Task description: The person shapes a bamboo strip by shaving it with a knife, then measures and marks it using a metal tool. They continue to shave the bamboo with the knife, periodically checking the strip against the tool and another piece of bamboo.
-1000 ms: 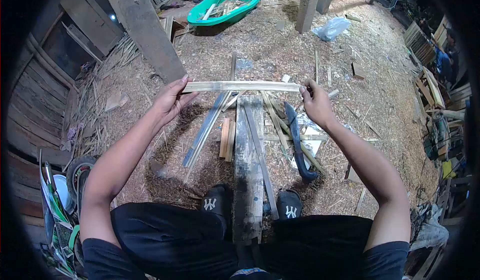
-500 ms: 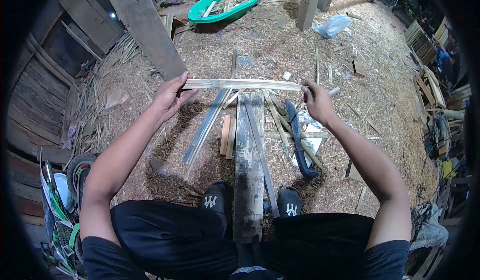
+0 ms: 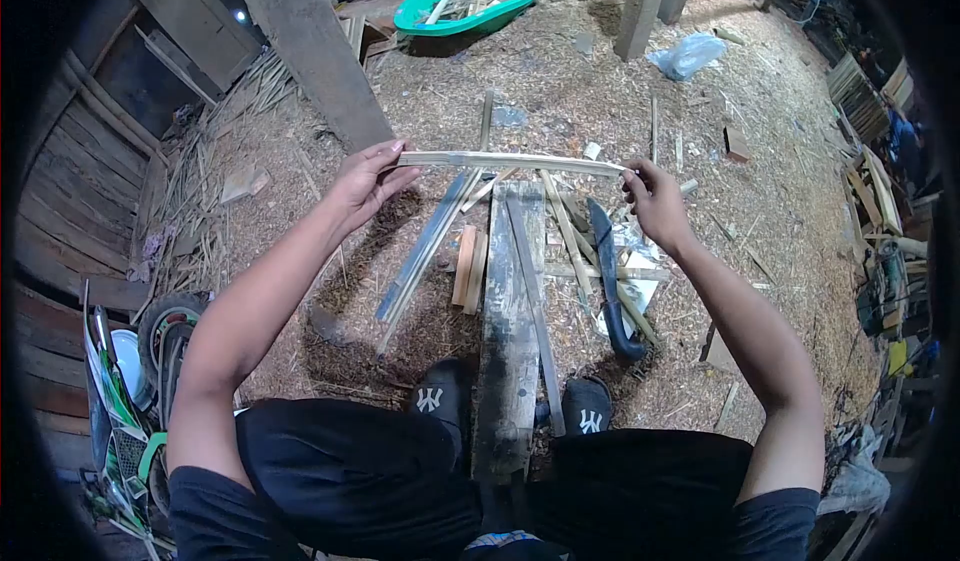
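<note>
A long pale wooden strip (image 3: 510, 162) spans crosswise between both hands, slightly bowed, above the far end of a worn plank (image 3: 510, 331). My left hand (image 3: 368, 189) pinches its left end, thumb on top and fingers below. The right end is pinched by my right hand (image 3: 655, 201). Beneath lie a dark thin strip (image 3: 533, 301) resting along the plank and a large dark-handled knife (image 3: 608, 271) on the ground to the right. Long strips (image 3: 425, 251) and two short wood blocks (image 3: 469, 269) lie left of the plank.
A green tub (image 3: 475, 11) with wood scraps stands at the far side. Wooden posts (image 3: 320, 61) rise at the upper left and upper right (image 3: 643, 6). A clear plastic bag (image 3: 688, 54) lies on the shavings. A bicycle wheel (image 3: 168, 336) is at the left.
The strip has rolled slightly, so its broad face shows less. Both hands still hold its ends. The whole view has shifted a little, moving the surroundings rightward.
</note>
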A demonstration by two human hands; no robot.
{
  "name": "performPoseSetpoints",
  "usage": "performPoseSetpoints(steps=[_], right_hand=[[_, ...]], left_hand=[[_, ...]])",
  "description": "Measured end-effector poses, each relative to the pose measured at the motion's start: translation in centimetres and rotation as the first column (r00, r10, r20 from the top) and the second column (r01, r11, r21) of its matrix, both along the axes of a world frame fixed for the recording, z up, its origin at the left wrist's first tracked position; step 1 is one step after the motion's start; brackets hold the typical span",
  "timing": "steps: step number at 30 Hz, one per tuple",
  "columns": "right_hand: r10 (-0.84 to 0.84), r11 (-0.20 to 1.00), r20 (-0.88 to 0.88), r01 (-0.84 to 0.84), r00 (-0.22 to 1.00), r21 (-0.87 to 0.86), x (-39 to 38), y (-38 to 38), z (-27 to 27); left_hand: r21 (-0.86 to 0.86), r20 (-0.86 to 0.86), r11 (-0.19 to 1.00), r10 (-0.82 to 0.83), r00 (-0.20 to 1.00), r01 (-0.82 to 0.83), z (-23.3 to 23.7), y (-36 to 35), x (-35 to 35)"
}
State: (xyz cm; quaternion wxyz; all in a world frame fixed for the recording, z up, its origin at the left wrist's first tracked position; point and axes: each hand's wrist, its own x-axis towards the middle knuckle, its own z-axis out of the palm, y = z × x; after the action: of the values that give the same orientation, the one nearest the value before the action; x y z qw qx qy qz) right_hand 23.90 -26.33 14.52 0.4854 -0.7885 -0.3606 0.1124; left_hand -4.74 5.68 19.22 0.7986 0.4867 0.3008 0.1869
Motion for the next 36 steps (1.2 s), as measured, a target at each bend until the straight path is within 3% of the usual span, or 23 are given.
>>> performPoseSetpoints(steps=[3, 6, 9, 11, 22, 30, 36], right_hand=[[0.045, 0.999, -0.069, -0.046, 0.997, -0.001, 0.9, 0.5, -0.9], [0.012, 1.0, -0.28, -0.007, 0.96, 0.021, 0.9, 1.2, -1.0], [0.006, 1.0, -0.321, 0.0, 0.947, 0.018, 1.0, 1.9, -1.2], [0.012, 1.0, -0.308, -0.008, 0.951, 0.015, 1.3, 2.4, -1.9], [-0.03, 0.996, -0.521, -0.02, 0.853, -0.091, 3.9, 5.3, -9.5], [-0.089, 0.996, -0.725, 0.066, 0.683, -0.06, 5.0, 7.3, -13.0], [-0.15, 0.988, -0.721, 0.138, 0.676, -0.076, 6.2, 8.1, -14.5]], left_hand=[[-0.003, -0.027, 1.0, 0.022, 0.999, -0.022, -0.4, 0.0, 0.4], [0.032, -0.083, 0.999, 0.036, 0.996, -0.034, -1.0, 0.3, 0.8], [0.081, -0.105, 0.996, -0.021, 0.994, 0.03, -2.7, 1.0, 1.2], [0.205, -0.222, 0.973, -0.061, 0.973, 0.107, -3.8, 1.4, 1.4], [0.145, -0.333, 0.988, 0.0, 0.943, 0.051, -12.2, 4.6, 3.6], [0.144, -0.349, 0.989, 0.019, 0.937, 0.033, -16.2, 6.4, 5.3], [0.09, -0.336, 0.995, -0.013, 0.942, 0.046, -17.8, 6.8, 7.2]])
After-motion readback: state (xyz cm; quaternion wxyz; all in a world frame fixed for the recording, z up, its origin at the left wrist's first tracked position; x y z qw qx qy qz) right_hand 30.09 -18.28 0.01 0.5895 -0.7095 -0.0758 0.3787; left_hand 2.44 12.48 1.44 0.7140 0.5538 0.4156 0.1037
